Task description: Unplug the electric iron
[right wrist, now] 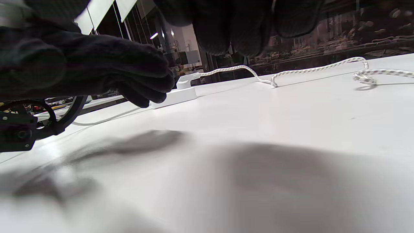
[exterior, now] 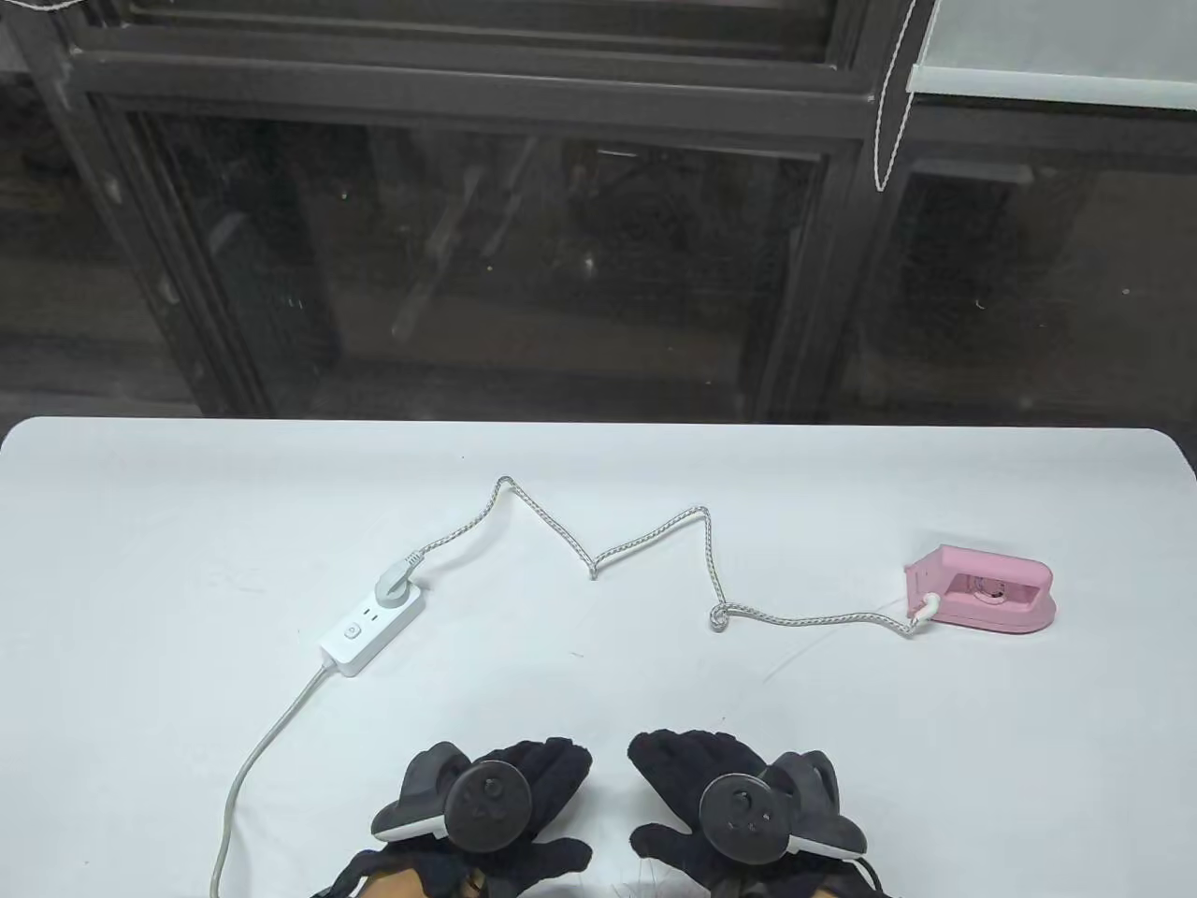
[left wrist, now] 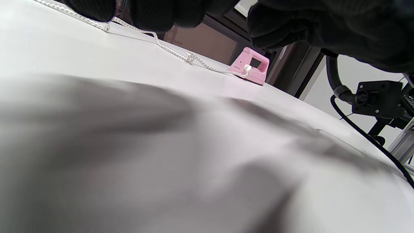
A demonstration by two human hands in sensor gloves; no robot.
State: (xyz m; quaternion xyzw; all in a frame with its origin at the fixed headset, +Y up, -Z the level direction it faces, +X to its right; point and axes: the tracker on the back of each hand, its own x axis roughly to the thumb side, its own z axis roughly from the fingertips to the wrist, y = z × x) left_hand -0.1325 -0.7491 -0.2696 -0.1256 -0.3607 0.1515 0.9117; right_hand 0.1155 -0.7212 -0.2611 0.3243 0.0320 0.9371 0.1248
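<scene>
The small pink iron (exterior: 982, 594) stands on the white table (exterior: 140, 524) at the right. Its braided cord (exterior: 655, 538) zigzags left to a grey plug (exterior: 396, 582) seated in the far end of a white power strip (exterior: 372, 629). My left hand (exterior: 538, 762) and right hand (exterior: 678, 762) rest side by side near the table's front edge, both empty, well short of strip and iron. The left wrist view shows the iron (left wrist: 250, 66) and cord (left wrist: 174, 53). The right wrist view shows the strip (right wrist: 173, 96), the plug (right wrist: 186, 82) and my left hand (right wrist: 97, 64).
The strip's own grey cable (exterior: 257, 748) runs from the strip toward the front edge, left of my left hand. Dark window frames (exterior: 468, 234) stand behind the table's far edge. A black camera mount and cable (left wrist: 372, 97) hang off the table's right side.
</scene>
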